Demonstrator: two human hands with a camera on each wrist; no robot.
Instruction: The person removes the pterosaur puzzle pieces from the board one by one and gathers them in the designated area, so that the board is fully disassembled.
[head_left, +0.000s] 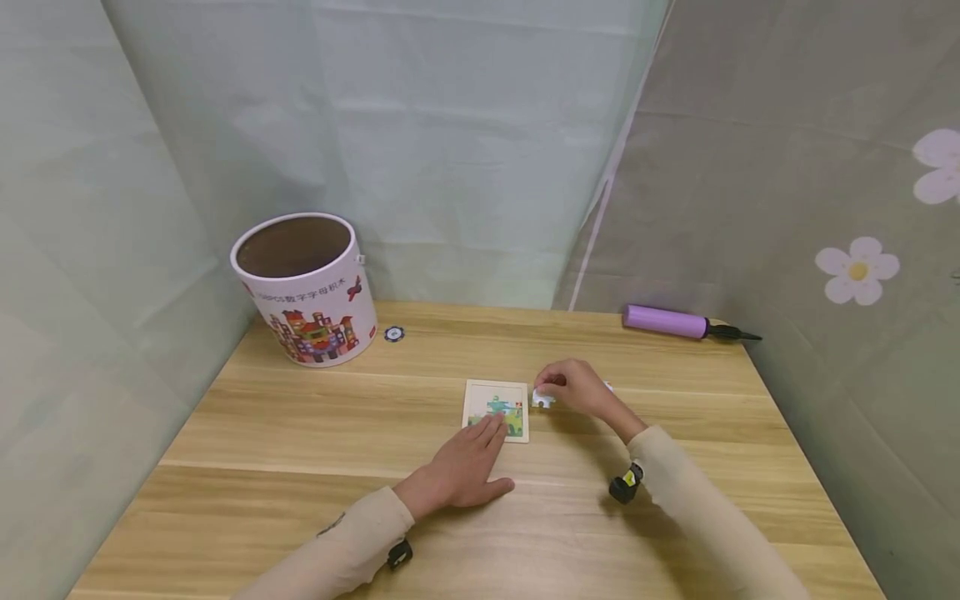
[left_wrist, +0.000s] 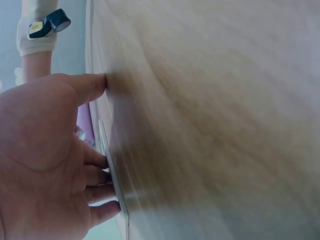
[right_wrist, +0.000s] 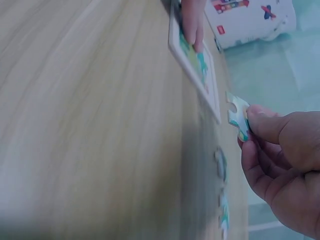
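Note:
A small framed jigsaw tray (head_left: pixel 480 396) lies on the wooden table, partly filled with green and teal pieces along its lower side. My left hand (head_left: pixel 467 467) rests its straight fingertips on the tray, its thumb stretched out towards the tabletop. In the left wrist view the fingers meet the tray's thin edge (left_wrist: pixel 118 187). Just right of the tray, my right hand (head_left: pixel 576 388) pinches a jigsaw piece (right_wrist: pixel 239 114) between thumb and fingers. This piece is pale with teal and a little yellow, and is held up above the table. The left fingers cover part of the picture.
Loose jigsaw pieces (right_wrist: pixel 223 210) lie on the table near the right hand. A large white printed bucket (head_left: pixel 315 321) stands at the back left, with a round chip (head_left: pixel 393 333) beside it. A purple hand pump (head_left: pixel 663 322) lies at the back right. Cloth curtains enclose the table.

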